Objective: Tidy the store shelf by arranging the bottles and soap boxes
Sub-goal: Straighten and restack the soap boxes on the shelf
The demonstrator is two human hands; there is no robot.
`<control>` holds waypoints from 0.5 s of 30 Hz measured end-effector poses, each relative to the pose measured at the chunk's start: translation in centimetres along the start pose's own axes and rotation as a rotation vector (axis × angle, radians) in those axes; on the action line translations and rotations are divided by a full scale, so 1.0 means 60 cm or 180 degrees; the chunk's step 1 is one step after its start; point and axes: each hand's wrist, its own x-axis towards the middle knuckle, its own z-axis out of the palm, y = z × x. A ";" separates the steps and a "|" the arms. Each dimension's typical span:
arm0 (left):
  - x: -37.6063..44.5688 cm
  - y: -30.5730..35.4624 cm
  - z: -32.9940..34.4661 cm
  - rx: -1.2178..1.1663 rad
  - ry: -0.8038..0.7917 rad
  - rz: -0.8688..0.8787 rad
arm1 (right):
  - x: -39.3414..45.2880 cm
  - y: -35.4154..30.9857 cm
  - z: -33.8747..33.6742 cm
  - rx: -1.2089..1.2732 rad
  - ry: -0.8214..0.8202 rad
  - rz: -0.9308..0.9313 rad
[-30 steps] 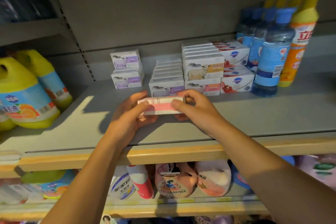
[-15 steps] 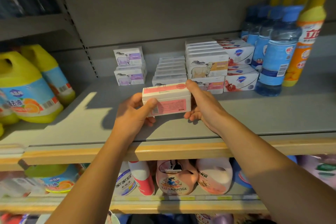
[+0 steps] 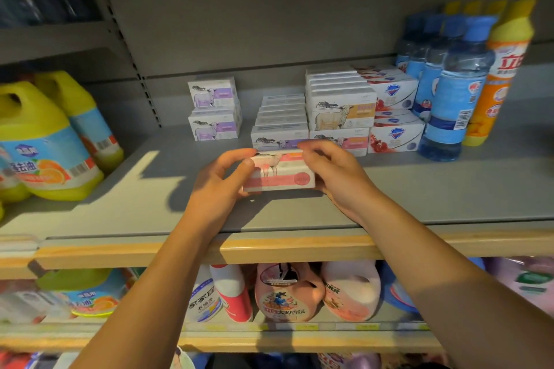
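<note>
Head view. We see a rectangular cardboard soap box (image 3: pixel 280 172), white with a pink band and a sheep drawing, held just above the grey metal shelf (image 3: pixel 419 189). The left hand (image 3: pixel 217 186) grips its left end, thumb across the front face and fingers curled behind. The right hand (image 3: pixel 335 172) holds the right end, fingers curled over the top edge.

Just beyond the fingertips we find stacked soap boxes (image 3: pixel 340 112) of matching matte card, purple, tan and pink labelled; further left of the left fingers stands a two-high purple stack (image 3: pixel 214 112).

Right of the right fingers, well apart, stand clear blue plastic bottles (image 3: pixel 449 99) and an orange bottle with a yellow cap (image 3: pixel 497 78). Far left of the left fingers sit glossy yellow jugs (image 3: pixel 45 144) with handles.

Below the wrists, the lower shelf holds rounded pink pouches (image 3: pixel 287 293).
</note>
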 end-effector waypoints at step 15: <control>-0.016 0.019 0.004 -0.0388 0.0110 0.0429 | -0.012 0.014 0.012 -0.1330 0.0099 -0.0688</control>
